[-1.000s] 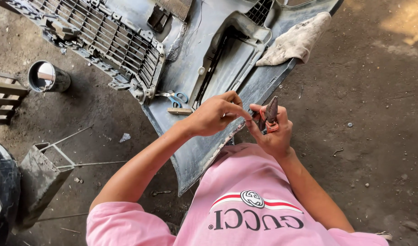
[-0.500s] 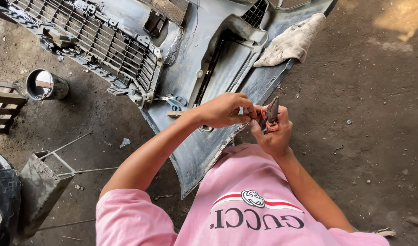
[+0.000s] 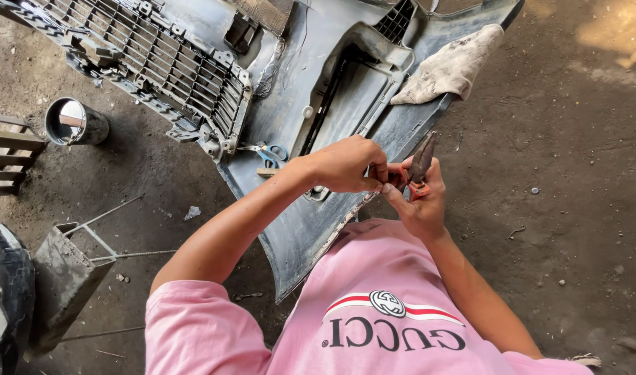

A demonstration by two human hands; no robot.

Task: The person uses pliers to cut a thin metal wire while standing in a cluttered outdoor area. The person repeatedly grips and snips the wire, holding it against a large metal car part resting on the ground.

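Observation:
My right hand (image 3: 420, 205) holds a pair of pliers (image 3: 422, 161) with red handles, jaws pointing up. My left hand (image 3: 345, 165) reaches across to it, fingers curled and pinched together at the pliers' handles. What those fingertips pinch is hidden. Both hands hover over the near edge of a grey car bumper (image 3: 307, 232) lying inside-up on the dirt floor. My pink shirt fills the bottom of the view.
Blue-handled scissors (image 3: 268, 153) lie on the bumper left of my left hand. A dirty cloth (image 3: 453, 66) rests on its far right end, and a black grille (image 3: 172, 69) is at its left. A metal can (image 3: 75, 122), a metal scoop (image 3: 64, 278) and a tyre (image 3: 4, 292) stand at the left.
My left hand has moved a little to the right, closing in on the pliers held by my right hand. The right hand has stayed in place.

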